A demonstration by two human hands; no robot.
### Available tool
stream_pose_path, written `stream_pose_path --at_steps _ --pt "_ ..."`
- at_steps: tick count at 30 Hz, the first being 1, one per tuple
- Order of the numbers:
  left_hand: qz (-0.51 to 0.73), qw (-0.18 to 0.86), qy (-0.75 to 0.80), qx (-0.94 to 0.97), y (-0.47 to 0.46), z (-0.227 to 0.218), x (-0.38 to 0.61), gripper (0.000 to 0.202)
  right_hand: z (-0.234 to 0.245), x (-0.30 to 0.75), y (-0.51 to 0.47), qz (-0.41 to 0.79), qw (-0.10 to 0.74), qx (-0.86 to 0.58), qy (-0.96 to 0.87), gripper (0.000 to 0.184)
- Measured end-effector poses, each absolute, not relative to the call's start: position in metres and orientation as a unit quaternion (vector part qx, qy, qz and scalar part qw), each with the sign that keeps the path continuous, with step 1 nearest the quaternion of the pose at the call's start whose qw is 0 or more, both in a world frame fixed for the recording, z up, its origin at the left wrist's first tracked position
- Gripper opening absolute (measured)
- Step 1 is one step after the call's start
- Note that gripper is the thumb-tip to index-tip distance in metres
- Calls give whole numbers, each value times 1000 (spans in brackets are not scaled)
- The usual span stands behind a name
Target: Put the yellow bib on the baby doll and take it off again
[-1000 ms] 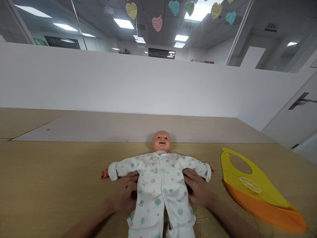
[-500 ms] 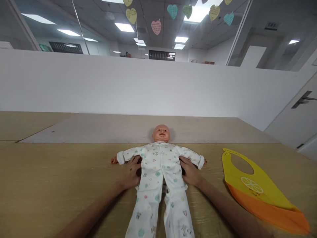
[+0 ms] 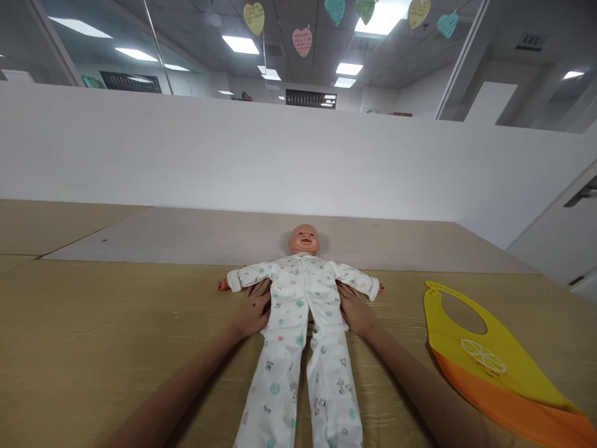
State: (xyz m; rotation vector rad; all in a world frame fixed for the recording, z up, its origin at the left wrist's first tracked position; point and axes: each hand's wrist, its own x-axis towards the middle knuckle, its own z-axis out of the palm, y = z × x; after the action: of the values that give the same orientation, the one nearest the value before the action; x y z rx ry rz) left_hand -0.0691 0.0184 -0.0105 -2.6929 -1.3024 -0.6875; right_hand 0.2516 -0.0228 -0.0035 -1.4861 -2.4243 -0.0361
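Observation:
A baby doll (image 3: 298, 298) in a white dotted sleepsuit lies face up on a light wooden table (image 3: 93, 323), its head away from me and its arms spread. My left hand (image 3: 254, 309) grips the left side of the doll's torso in the picture, just below the sleeve. My right hand (image 3: 354, 309) holds the opposite side in the same way. Both sets of fingers press in against the suit. To the right of the doll lies a yellow and orange silicone bib (image 3: 485, 367), which neither hand touches.
A low white partition wall (image 3: 280, 149) rises behind the table's far edge, with glass panels above it. Paper hearts (image 3: 302, 42) hang from the ceiling. A white door (image 3: 569, 236) stands at the far right.
The doll now sits farther from me and looks smaller, with both hands travelling along with it. More of its legs show. The bib has shifted slightly right in the picture.

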Motion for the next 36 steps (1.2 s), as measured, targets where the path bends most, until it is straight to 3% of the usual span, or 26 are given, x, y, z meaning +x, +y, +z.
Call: stream_pose_path --at_steps 11,19,36 --pt "-188 63 -420 -886 2 -22 -75 50 -2 252 -35 -9 167 -516 -840 53" --pt "-142 81 -425 -891 -9 -23 -79 54 -6 250 -45 -2 156 -513 -844 70" --pt "-186 18 -422 -887 -9 -15 -77 52 0 250 -48 12 157 -514 -843 59"
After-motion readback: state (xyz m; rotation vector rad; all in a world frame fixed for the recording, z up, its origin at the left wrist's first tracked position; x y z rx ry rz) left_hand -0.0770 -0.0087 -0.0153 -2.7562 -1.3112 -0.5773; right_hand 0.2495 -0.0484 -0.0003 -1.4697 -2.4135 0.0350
